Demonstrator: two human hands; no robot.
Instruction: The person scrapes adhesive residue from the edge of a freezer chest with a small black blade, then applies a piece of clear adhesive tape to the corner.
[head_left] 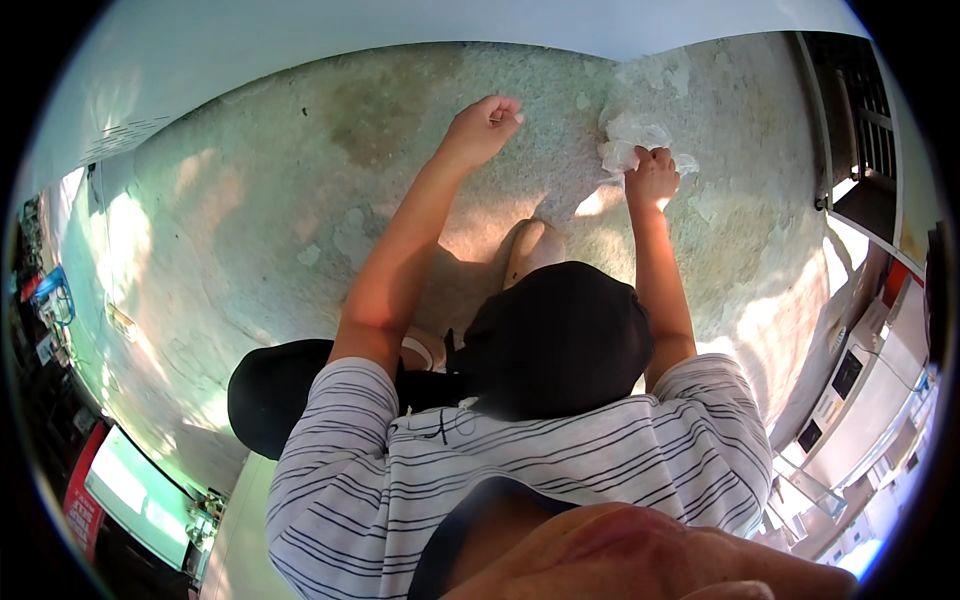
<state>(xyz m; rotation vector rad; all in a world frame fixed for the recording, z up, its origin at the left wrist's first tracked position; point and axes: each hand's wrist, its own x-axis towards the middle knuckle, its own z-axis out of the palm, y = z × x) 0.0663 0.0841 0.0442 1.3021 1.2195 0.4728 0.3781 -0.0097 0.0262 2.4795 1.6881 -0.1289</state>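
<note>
My right hand (652,178) grips a crumpled clear plastic bag (636,130) low over the concrete floor (360,110), its fingers closed on the near part of the bag. My left hand (486,128) is raised to the left of the bag with its fingers curled in toward the thumb; whether anything small is between them I cannot make out. My knees in black trousers (545,335) are bent below my arms, and a sandalled foot (530,250) rests on the floor between my hands.
A pale panel (350,25) runs along the far edge. At the right are a metal frame with dark slats (865,130) and pale appliances (850,370). Assorted items, one blue (50,285), line the left edge, with a pale green board (135,495) at lower left.
</note>
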